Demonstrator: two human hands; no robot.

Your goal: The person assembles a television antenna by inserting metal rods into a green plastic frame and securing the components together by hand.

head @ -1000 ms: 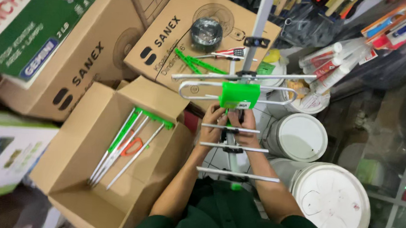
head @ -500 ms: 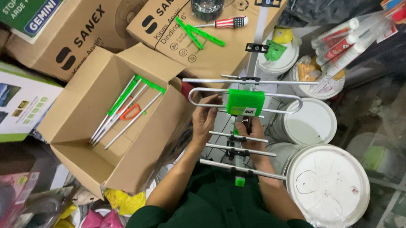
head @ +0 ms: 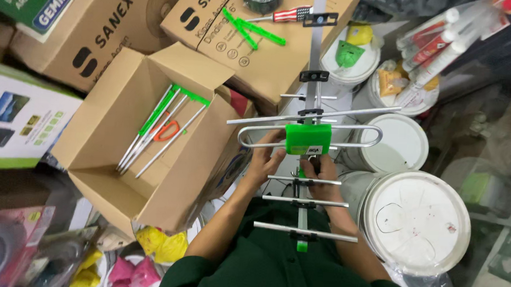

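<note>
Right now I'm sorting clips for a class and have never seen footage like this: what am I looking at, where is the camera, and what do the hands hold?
The camera sits on the person's head and looks straight down, so you see their own arms in green sleeves. No machine is involved, only two bare hands. The left hand and right hand both grip a metal antenna, a long bar with cross rods, a wire loop and a green plastic block in the middle. To the left stands an open cardboard box holding more rods with green ends. On the right are white buckets with lids. On a closed box further up lie a screwdriver and green plastic parts.
</note>
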